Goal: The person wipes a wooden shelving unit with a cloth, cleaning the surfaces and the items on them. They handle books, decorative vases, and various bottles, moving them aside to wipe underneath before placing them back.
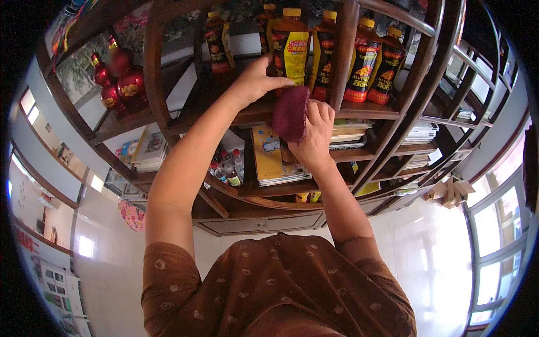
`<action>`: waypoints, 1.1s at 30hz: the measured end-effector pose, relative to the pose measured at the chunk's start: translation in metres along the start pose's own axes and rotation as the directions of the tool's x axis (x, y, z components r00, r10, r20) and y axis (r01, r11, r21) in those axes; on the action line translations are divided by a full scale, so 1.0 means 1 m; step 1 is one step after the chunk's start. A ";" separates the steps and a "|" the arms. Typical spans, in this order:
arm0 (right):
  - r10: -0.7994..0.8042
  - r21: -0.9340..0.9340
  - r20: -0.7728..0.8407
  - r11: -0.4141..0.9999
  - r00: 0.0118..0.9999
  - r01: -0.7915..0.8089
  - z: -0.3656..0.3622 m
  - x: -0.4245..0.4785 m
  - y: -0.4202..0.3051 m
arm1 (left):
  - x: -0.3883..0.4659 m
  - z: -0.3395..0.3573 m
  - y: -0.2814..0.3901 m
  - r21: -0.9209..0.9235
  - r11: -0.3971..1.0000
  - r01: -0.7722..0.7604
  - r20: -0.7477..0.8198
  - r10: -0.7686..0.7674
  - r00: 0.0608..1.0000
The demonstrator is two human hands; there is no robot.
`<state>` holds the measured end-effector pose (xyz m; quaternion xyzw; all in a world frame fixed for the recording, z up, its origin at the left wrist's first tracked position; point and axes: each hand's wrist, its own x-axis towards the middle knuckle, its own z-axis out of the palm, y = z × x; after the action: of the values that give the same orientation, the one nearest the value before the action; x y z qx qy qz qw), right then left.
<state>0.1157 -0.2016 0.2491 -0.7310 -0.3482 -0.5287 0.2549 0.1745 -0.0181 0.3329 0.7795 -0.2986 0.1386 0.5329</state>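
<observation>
On a dark wooden shelf in front of me, my left hand (257,82) is at the lower left side of a drink bottle with a yellow label (295,54). Its thumb lies across the front of the bottle and its fingers are spread toward the side. Whether they grip it I cannot tell. A folded maroon cloth (290,116) is in my right hand (316,130), just below that bottle by the shelf's front edge (252,114). More Hi-Tiger bottles (363,61) with yellow caps stand upright to the right, and one bottle (219,44) stands apart on the left.
Shiny red gourd ornaments (122,82) fill the left compartment. Below are a yellow book (269,153) on a stack, small bottles (229,166) and a pile of books (349,132). Wooden uprights (345,54) divide the shelves. An opened cardboard box (449,191) is at the right.
</observation>
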 end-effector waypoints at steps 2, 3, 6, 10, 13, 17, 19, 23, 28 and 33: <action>-0.015 -0.010 -0.005 1.000 1.000 0.015 0.002 -0.001 0.001 | 0.001 0.000 -0.004 0.043 0.999 -0.021 -0.019 0.022 1.000; -0.017 -0.010 -0.006 1.000 1.000 0.017 0.003 -0.001 0.001 | 0.000 0.000 -0.004 0.105 0.994 -0.033 -0.056 0.039 0.998; -0.010 -0.022 -0.005 1.000 1.000 0.010 0.005 -0.003 0.001 | -0.003 0.009 0.006 0.364 0.931 0.025 -0.172 0.040 0.984; 0.007 -0.044 -0.026 0.999 1.000 -0.008 0.005 -0.004 0.003 | -0.006 0.017 0.031 0.501 0.853 0.146 -0.218 -0.039 0.975; -0.001 -0.032 -0.033 0.999 0.999 0.000 0.004 -0.003 -0.001 | -0.006 0.012 0.001 0.322 0.946 -0.044 -0.141 0.094 0.986; 0.001 -0.001 -0.049 1.000 0.999 -0.002 0.002 0.000 -0.005 | -0.001 0.005 -0.025 0.181 0.979 -0.091 -0.059 0.103 0.993; 0.000 0.007 -0.050 1.000 0.999 0.001 0.001 0.000 -0.004 | 0.000 0.009 -0.023 0.282 0.957 -0.071 -0.096 0.102 0.990; 0.019 -0.015 -0.049 1.000 0.999 -0.020 0.004 0.000 -0.005 | 0.001 0.010 -0.016 0.412 0.910 -0.047 -0.113 0.102 0.988; 0.031 -0.012 -0.098 0.999 0.995 -0.032 0.008 0.001 -0.009 | -0.003 0.012 -0.006 0.468 0.884 0.000 -0.151 0.080 0.985; 0.032 -0.065 -0.104 0.997 0.994 -0.039 0.015 -0.003 -0.003 | -0.004 0.015 0.005 0.461 0.881 0.105 -0.166 -0.031 0.986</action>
<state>0.1217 -0.1895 0.2415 -0.7169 -0.3037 -0.5724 0.2574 0.1667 -0.0314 0.3285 0.8820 -0.1866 0.2476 0.3549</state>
